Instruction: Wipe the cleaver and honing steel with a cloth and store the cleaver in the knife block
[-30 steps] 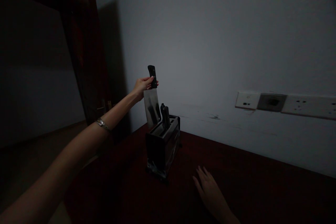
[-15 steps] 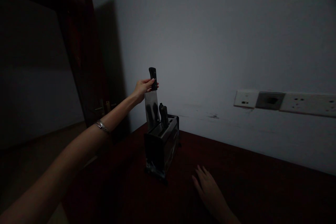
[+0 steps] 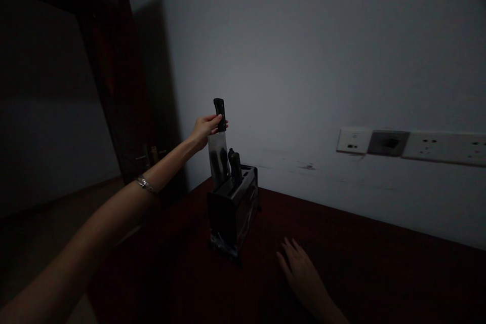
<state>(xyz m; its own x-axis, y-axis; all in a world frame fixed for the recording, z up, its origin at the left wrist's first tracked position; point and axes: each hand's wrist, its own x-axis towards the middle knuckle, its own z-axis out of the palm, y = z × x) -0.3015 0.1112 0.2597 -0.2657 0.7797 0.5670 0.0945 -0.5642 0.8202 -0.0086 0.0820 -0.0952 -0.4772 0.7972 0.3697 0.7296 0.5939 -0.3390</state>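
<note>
My left hand (image 3: 207,127) pinches the black riveted handle of a cleaver (image 3: 217,149), held upright with its broad blade pointing down. The blade's lower end is in or just behind the top of a dark knife block (image 3: 232,212); its tip is hidden. Other black knife handles (image 3: 236,166) stick up from the block's slots close to the blade. My right hand (image 3: 301,268) rests palm down on the dark red table (image 3: 341,230), right of the block, fingers stretched out and holding nothing.
A pale wall (image 3: 296,61) rises behind the table, with a row of sockets (image 3: 423,146) at the right. On the left stands a dark door frame (image 3: 110,76) with a door handle (image 3: 153,154). The room is dim.
Almost nothing differs. The whole view has shifted very slightly; the cleaver stays at about the same height over the knife block, and my right hand stays on the table.
</note>
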